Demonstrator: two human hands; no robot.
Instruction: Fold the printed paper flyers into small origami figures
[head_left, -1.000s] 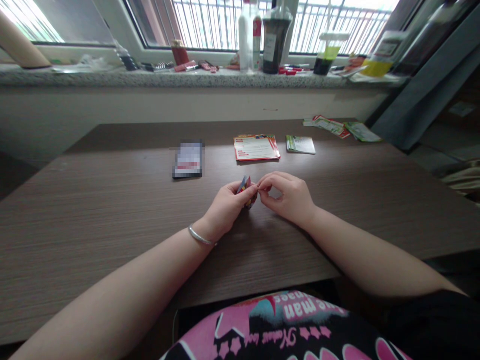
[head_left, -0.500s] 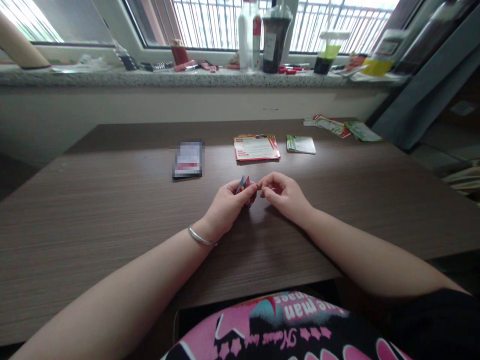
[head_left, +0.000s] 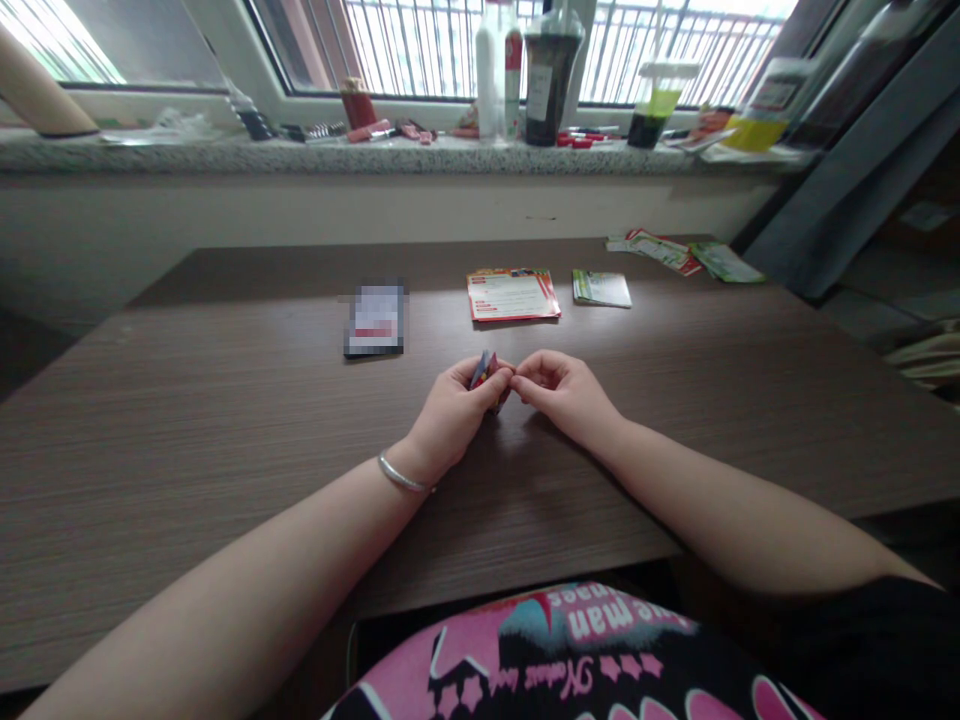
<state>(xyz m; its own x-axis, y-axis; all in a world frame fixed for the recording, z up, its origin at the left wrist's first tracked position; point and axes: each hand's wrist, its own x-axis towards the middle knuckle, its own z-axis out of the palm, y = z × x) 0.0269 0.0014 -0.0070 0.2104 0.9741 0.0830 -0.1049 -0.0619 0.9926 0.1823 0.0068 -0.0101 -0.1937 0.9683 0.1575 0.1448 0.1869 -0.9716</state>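
My left hand is closed around a small colourful card-like bundle with red, yellow and grey-blue parts. Its upper edges stand apart above my thumb, while my fingers cover most of the rest. My right hand meets the left thumb tip, its own thumb and index finger pinched at the bundle's right side. Whatever lies in that pinch is too small to make out. Both hands are just above the table. Beyond them lies a stack of red-edged printed cards.
A smaller stack of green and white cards lies right of the red-edged one. Loose red and green cards sit at the back right. A blurred-out dark-edged rectangle lies left. Bottles and a dark-filled container line the windowsill.
My right thumb and index finger have closed together and come slightly left, against the left thumb tip. My left hand has stayed almost still with the bundle.
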